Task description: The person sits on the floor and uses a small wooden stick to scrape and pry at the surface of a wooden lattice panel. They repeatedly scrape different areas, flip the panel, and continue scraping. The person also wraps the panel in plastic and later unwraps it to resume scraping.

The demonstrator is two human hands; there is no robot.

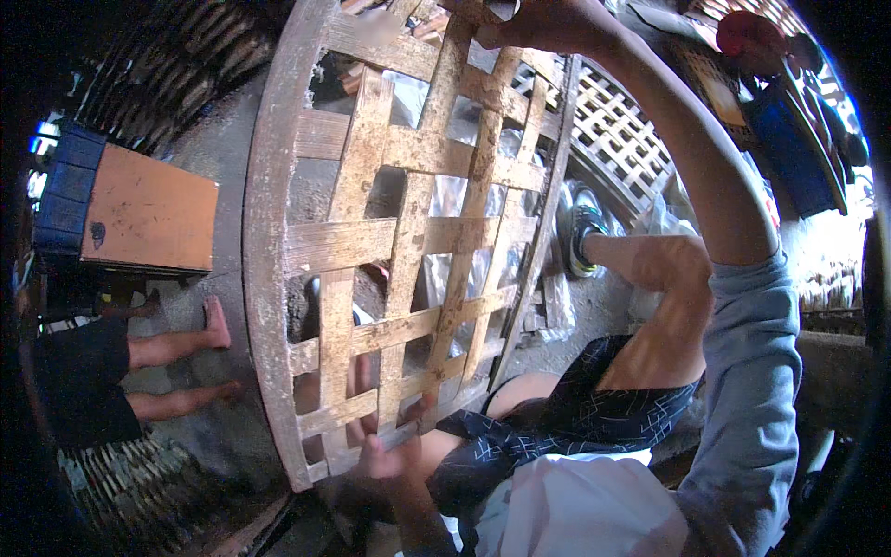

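A woven wooden lattice panel stands tilted in front of me, its flat strips crossing inside a worn frame. My right hand reaches up to its far end, and the fingers are closed on the edge there. Down at the near end, my left hand grips the bottom edge of the frame, slightly blurred, with some fingers showing through the gaps. Behind the panel, part of my foot and several clear plastic sheets are partly hidden by the strips.
A second lattice panel leans behind on the right, near my shoe. At left stand an orange-topped box and a blue crate. Another person's bare legs extend across the floor beside the panel. A blue object stands far right.
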